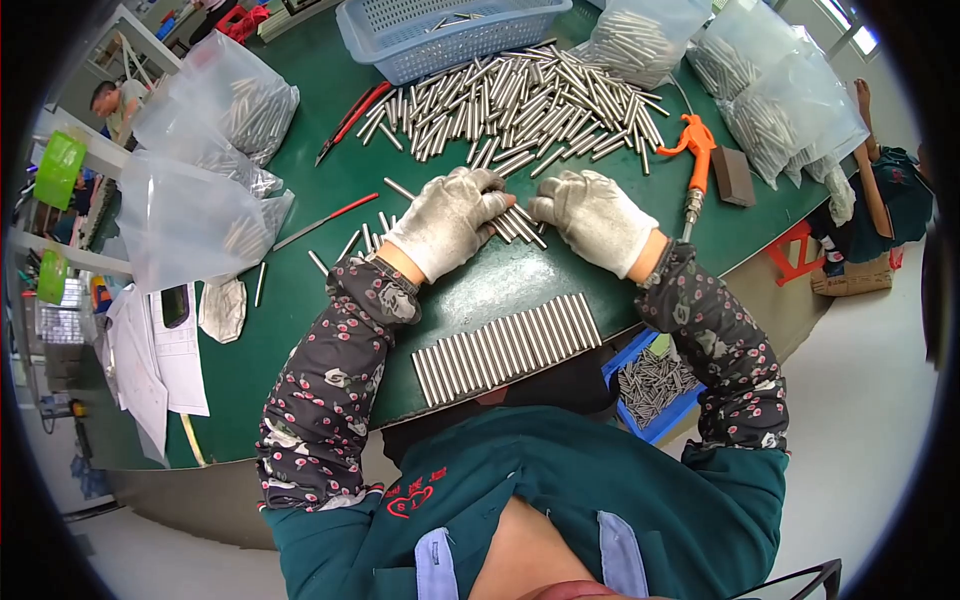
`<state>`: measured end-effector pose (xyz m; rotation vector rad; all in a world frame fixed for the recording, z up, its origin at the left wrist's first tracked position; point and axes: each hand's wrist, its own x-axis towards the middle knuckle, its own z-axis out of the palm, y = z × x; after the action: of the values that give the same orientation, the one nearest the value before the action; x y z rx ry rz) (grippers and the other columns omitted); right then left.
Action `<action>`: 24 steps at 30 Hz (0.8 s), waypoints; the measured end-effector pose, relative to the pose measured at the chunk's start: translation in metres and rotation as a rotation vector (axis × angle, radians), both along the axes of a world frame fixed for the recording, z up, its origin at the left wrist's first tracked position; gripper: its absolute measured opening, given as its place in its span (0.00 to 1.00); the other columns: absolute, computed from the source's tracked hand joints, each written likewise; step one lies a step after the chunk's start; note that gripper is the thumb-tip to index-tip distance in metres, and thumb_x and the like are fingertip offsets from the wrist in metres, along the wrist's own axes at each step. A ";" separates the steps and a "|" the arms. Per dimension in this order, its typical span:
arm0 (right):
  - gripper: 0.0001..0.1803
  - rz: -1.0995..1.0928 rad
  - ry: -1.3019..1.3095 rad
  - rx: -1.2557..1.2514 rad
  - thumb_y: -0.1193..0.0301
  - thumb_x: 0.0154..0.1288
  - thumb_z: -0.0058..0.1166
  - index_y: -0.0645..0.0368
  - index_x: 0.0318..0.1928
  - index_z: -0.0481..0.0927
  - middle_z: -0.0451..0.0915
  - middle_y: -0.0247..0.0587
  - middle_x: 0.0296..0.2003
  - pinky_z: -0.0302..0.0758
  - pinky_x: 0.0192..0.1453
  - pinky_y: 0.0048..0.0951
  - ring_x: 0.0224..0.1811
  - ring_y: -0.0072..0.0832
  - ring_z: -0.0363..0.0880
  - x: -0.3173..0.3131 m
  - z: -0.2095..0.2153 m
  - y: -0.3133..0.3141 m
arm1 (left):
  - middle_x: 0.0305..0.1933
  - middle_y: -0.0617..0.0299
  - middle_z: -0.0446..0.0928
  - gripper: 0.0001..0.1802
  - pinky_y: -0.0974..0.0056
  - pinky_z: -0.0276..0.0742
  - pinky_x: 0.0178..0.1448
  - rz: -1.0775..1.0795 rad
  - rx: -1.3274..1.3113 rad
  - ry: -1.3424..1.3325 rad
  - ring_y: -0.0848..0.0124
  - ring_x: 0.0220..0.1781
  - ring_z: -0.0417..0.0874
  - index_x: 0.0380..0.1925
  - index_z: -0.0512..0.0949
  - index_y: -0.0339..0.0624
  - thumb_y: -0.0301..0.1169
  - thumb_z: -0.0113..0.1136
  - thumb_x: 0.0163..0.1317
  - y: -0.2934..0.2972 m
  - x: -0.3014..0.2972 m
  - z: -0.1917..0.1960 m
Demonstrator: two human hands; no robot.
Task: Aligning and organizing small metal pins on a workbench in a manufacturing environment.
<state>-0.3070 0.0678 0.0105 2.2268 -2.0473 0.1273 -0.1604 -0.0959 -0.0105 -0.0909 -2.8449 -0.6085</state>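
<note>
My left hand [445, 225], in a white work glove, has its fingers curled over a small group of short metal pins [520, 226] on the green table. Its thumb and fingertips press at their left side. My right hand [597, 217], gloved the same way, is bent closed at the right of this group; whether a pin is between its fingertips is hidden. Just beyond both hands spreads a large loose heap of metal pins [520, 105]. Nearer my body, a neat row of metal pins [505, 348] lies side by side along the table's front edge.
A blue basket [455, 45] stands behind the heap. Bags of pins [245, 105] stand left and right. Red-handled pliers [352, 122], a red-handled file [325, 221], an orange air gun [695, 165] and a dark block [733, 177] lie around. A blue bin [655, 385] sits below the edge.
</note>
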 end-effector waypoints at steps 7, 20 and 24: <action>0.12 0.191 -0.114 -0.020 0.71 0.57 0.48 0.54 0.43 0.76 0.75 0.39 0.35 0.74 0.45 0.35 0.40 0.36 0.78 0.000 0.001 0.009 | 0.50 0.55 0.75 0.20 0.59 0.76 0.54 -0.166 0.093 0.115 0.55 0.50 0.77 0.43 0.79 0.39 0.21 0.66 0.46 -0.003 -0.005 -0.007; 0.15 0.205 0.120 0.159 0.66 0.61 0.46 0.41 0.48 0.77 0.74 0.34 0.45 0.72 0.50 0.35 0.48 0.33 0.76 0.004 0.014 -0.010 | 0.45 0.57 0.77 0.18 0.57 0.74 0.52 -0.020 -0.055 0.056 0.56 0.48 0.77 0.39 0.78 0.41 0.26 0.67 0.45 -0.005 0.008 0.003; 0.13 0.214 0.167 -0.064 0.65 0.58 0.50 0.46 0.45 0.78 0.76 0.34 0.39 0.71 0.48 0.34 0.48 0.32 0.75 -0.005 0.015 0.004 | 0.43 0.57 0.77 0.15 0.58 0.75 0.51 -0.066 -0.047 0.099 0.57 0.46 0.77 0.36 0.79 0.41 0.25 0.66 0.46 -0.002 0.008 0.004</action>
<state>-0.3123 0.0718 0.0260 2.3251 -1.6954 0.0232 -0.1529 -0.0976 -0.0063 -0.2171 -2.7695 -0.5348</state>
